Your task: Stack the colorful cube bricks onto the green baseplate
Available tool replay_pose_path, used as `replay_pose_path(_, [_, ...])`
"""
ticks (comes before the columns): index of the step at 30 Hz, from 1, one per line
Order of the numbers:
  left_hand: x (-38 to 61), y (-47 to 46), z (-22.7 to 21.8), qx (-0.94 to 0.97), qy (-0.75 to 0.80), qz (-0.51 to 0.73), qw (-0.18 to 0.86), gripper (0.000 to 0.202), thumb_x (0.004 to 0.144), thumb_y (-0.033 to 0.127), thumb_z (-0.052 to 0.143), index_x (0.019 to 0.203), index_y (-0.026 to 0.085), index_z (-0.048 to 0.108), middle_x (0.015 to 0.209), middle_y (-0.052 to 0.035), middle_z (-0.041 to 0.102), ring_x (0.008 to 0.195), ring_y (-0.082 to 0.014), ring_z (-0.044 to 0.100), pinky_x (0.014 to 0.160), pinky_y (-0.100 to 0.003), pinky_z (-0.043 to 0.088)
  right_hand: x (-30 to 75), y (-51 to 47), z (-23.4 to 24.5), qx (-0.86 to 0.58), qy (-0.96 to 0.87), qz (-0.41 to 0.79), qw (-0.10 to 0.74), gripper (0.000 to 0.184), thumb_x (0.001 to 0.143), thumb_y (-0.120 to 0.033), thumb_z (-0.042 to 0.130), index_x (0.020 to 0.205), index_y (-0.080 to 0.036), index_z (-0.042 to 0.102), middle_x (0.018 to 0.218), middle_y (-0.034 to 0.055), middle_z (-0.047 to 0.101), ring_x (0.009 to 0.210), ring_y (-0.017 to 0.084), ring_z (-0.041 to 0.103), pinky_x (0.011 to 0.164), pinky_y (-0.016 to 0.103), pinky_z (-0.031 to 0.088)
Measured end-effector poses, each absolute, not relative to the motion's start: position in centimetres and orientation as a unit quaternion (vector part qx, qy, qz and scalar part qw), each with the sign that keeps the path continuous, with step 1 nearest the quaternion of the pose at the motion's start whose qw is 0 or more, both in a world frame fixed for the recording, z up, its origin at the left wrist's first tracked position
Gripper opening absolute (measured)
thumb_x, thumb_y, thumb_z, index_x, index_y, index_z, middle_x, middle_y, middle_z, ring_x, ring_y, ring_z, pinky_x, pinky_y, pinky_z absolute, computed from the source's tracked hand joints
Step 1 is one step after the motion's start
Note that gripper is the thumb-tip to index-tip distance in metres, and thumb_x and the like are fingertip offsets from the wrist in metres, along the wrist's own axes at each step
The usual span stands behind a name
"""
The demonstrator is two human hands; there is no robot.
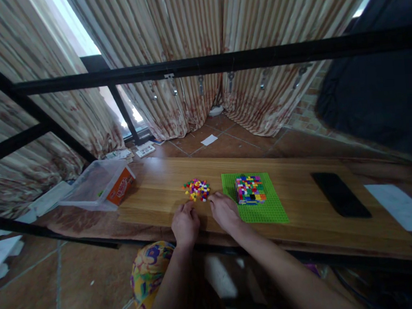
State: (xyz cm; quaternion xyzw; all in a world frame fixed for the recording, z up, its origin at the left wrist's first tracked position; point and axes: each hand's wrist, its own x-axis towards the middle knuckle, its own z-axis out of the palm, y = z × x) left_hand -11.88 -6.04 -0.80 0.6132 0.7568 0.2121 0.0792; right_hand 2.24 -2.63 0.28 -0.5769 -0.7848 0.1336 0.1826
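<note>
A small pile of loose, many-coloured toy bricks (197, 189) lies on the wooden board. My left hand (185, 222) rests at the near side of the pile with its fingers curled; anything inside them is hidden. Close to the pile's right edge, my right hand (225, 211) has its fingertips pressed together, and what they hold, if anything, is too small to make out. Just beyond that hand, a block built of many-coloured bricks (250, 189) stands on a green studded baseplate (267, 214).
A clear plastic box (90, 182) with an orange label stands at the board's left end. To the right lie a black phone-like slab (340, 194) and a white sheet (402, 205). A black metal rail (199, 65) crosses in front of the curtains.
</note>
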Motion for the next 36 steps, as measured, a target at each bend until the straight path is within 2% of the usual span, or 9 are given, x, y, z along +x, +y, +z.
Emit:
replay_pose_path(4, [-11.9, -6.0, -0.8, 0.610, 0.760, 0.208, 0.087, 0.031, 0.089, 0.021, 0.046, 0.114, 0.023, 0.064, 0.102, -0.0057, 0.066, 0.093, -0.0191, 0.062, 0.081, -0.029, 0.045, 1.7, -2.2, 0.5, -0.587, -0.777, 0.130, 0.188, 0.022, 0.092, -0.019, 0.046, 0.101, -0.022, 0.066, 0.101, 0.0058, 0.064, 0.090, 0.018, 0.060, 0.076, 0.026, 0.044])
replay_pose_path(9, [-11.8, -6.0, -0.6, 0.612, 0.759, 0.203, 0.089, 0.027, 0.090, 0.020, 0.045, 0.107, 0.025, 0.066, 0.097, -0.0049, 0.065, 0.090, -0.0178, 0.061, 0.078, -0.027, 0.043, -0.3, -1.0, 0.5, -0.544, -0.794, 0.141, 0.232, 0.025, 0.092, -0.023, 0.048, 0.111, -0.024, 0.064, 0.110, 0.0057, 0.061, 0.099, 0.019, 0.057, 0.084, 0.028, 0.044])
replay_pose_path(15, [-11.8, -6.0, -0.4, 0.610, 0.761, 0.199, 0.099, 0.025, 0.091, 0.023, 0.045, 0.106, 0.025, 0.066, 0.097, -0.0048, 0.066, 0.089, -0.0170, 0.061, 0.076, -0.026, 0.042, -1.9, 1.1, 0.1, -0.531, -0.796, 0.179, 0.229, 0.018, 0.089, -0.017, 0.051, 0.094, -0.021, 0.069, 0.107, 0.0078, 0.062, 0.103, 0.021, 0.055, 0.088, 0.032, 0.044])
replay_pose_path(19, [-11.7, -6.0, -0.3, 0.606, 0.766, 0.187, 0.100, 0.027, 0.090, 0.021, 0.045, 0.107, 0.025, 0.066, 0.100, -0.0044, 0.066, 0.090, -0.0170, 0.062, 0.076, -0.026, 0.042, -0.6, 0.2, 0.6, -0.521, -0.739, 0.260, 0.338, 0.016, 0.086, -0.016, 0.054, 0.086, -0.021, 0.070, 0.095, 0.0059, 0.066, 0.090, 0.019, 0.060, 0.084, 0.031, 0.046])
replay_pose_path(24, [-11.7, -5.9, -0.5, 0.603, 0.767, 0.203, 0.085, 0.031, 0.089, 0.022, 0.046, 0.115, 0.024, 0.064, 0.104, -0.0053, 0.067, 0.091, -0.0190, 0.063, 0.077, -0.028, 0.044, 3.5, -4.1, 1.8, -0.480, -0.631, 0.390, 0.468, 0.018, 0.087, -0.032, 0.057, 0.090, -0.022, 0.072, 0.088, 0.0030, 0.069, 0.082, 0.017, 0.063, 0.075, 0.029, 0.048])
replay_pose_path(30, [-12.0, -5.8, -0.6, 0.613, 0.761, 0.200, 0.073, 0.032, 0.089, 0.024, 0.045, 0.113, 0.022, 0.065, 0.106, -0.0065, 0.067, 0.091, -0.0210, 0.064, 0.076, -0.030, 0.046, 11.5, -8.3, 2.1, -0.554, -0.583, 0.335, 0.491, 0.022, 0.086, -0.040, 0.058, 0.089, -0.024, 0.073, 0.095, 0.0051, 0.070, 0.089, 0.020, 0.063, 0.076, 0.032, 0.048])
replay_pose_path(36, [-12.0, -5.8, -0.6, 0.616, 0.758, 0.203, 0.062, 0.032, 0.089, 0.023, 0.044, 0.113, 0.020, 0.065, 0.106, -0.0079, 0.067, 0.092, -0.0220, 0.064, 0.077, -0.031, 0.047, 17.9, -6.3, 1.8, -0.620, -0.559, 0.260, 0.484, 0.028, 0.082, -0.046, 0.060, 0.087, -0.021, 0.073, 0.091, 0.0070, 0.070, 0.084, 0.022, 0.063, 0.075, 0.034, 0.046])
